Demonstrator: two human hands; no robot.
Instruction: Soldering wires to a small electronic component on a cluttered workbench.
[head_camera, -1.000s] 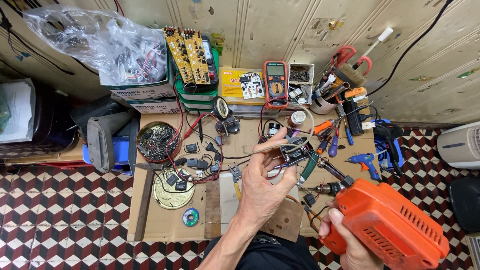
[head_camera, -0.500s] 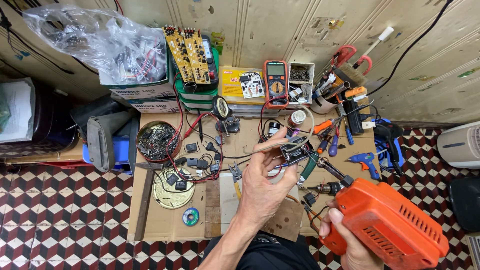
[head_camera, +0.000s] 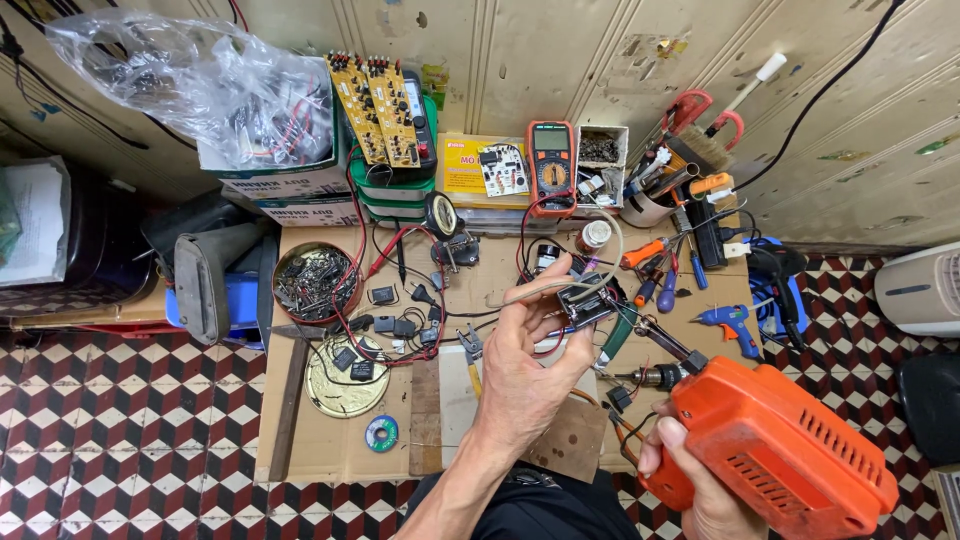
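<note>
Nothing much has shifted since a moment ago: both hands sit where they were, the small part maybe raised a touch. His left hand is lifted over the cardboard-covered bench, thumb and fingertips pinched shut on a small dark switch part with thin wires trailing off it. Just below and beside that grip, the right hand is wrapped tight around the handle of an orange power drill, its chuck pointing up towards the part. Beyond the pinch stands an orange multimeter; off to its far side lie a round tin of screws and a checkered tile floor.
</note>
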